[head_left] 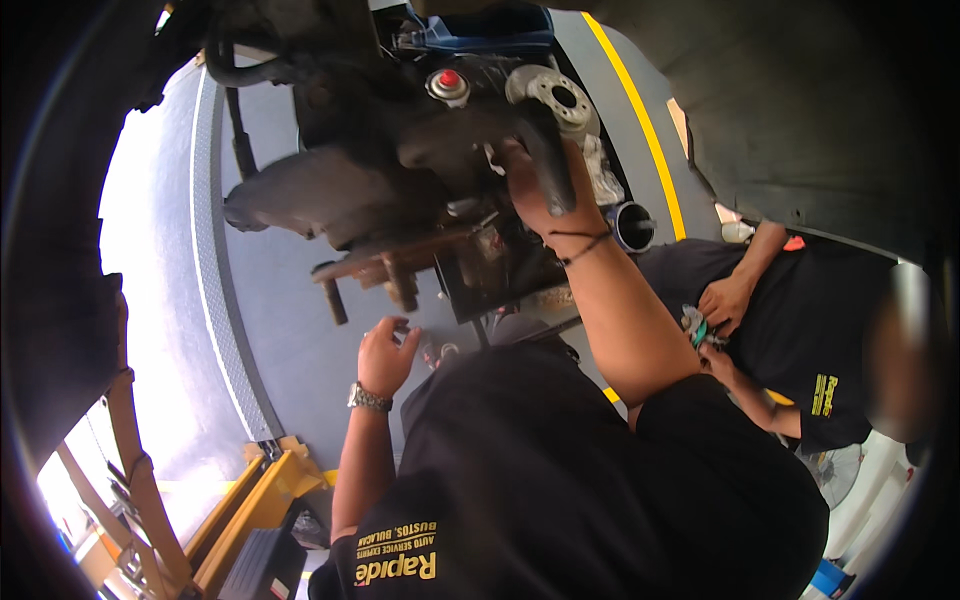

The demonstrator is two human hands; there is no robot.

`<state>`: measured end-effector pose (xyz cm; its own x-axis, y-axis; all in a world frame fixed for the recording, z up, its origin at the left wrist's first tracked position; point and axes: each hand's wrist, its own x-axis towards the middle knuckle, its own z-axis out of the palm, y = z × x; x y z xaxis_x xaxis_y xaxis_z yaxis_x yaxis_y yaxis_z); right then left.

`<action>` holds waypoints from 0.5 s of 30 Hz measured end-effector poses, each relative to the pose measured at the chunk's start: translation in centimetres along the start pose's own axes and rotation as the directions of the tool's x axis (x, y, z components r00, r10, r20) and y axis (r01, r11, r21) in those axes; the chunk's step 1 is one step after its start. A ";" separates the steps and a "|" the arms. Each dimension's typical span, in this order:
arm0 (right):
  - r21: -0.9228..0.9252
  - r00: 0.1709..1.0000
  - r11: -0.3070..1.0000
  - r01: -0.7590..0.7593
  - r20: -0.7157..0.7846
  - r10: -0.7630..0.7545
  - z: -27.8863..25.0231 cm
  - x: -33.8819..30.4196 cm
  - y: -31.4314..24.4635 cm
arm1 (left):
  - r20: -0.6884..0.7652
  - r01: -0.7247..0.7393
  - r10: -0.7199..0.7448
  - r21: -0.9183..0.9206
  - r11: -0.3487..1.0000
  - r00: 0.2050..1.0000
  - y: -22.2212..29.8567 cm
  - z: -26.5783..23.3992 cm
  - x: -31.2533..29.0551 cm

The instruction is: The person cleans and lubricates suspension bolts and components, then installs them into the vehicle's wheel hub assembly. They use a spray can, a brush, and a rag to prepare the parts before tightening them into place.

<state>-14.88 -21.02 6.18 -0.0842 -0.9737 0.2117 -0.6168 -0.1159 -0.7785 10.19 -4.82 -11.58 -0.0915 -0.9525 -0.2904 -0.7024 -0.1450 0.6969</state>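
A dark, worn wheel hub and suspension assembly (340, 195) hangs in front of me, with wheel studs (402, 290) pointing toward me. My right hand (530, 180) reaches up into it, partly covered by a black rubber hose (545, 160). Its fingers are hidden; a small shiny metal piece (495, 158) shows beside them, and I cannot tell whether they hold it. Below the studs, apart from the assembly, is my left hand (385, 355), a metal watch on its wrist. The thumb stands off from its loosely bent fingers, and nothing shows in it.
Beyond the assembly lie a brake disc (555, 98), a red-capped container (448, 88) and a blue tray (480, 35). At right a co-worker's hands (728, 300) hold a small green and silver object (697, 328). A yellow steel frame (260, 500) stands lower left.
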 end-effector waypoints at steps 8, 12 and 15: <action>0.441 0.974 0.879 -0.182 0.201 0.101 -0.7 0.2 5.5 | 0.167 -0.205 0.177 0.172 0.964 0.970 2.4 2.5 0.2; 0.214 1.000 0.977 0.001 0.014 -0.004 -1.2 -6.1 11.8 | 0.197 -0.259 0.221 0.195 0.946 0.955 2.9 2.9 -3.1; 0.254 0.777 0.765 -0.592 0.431 0.458 -0.6 -13.5 16.8 | 0.230 -0.110 0.076 0.143 0.984 0.970 1.7 2.4 -6.3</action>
<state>-24.57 -9.73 -9.40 -0.0102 -0.8946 -0.4467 -0.2232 0.4375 -0.8711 7.86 1.53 -10.15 -0.3043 -0.8735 -0.3800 -0.7815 0.0008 0.6239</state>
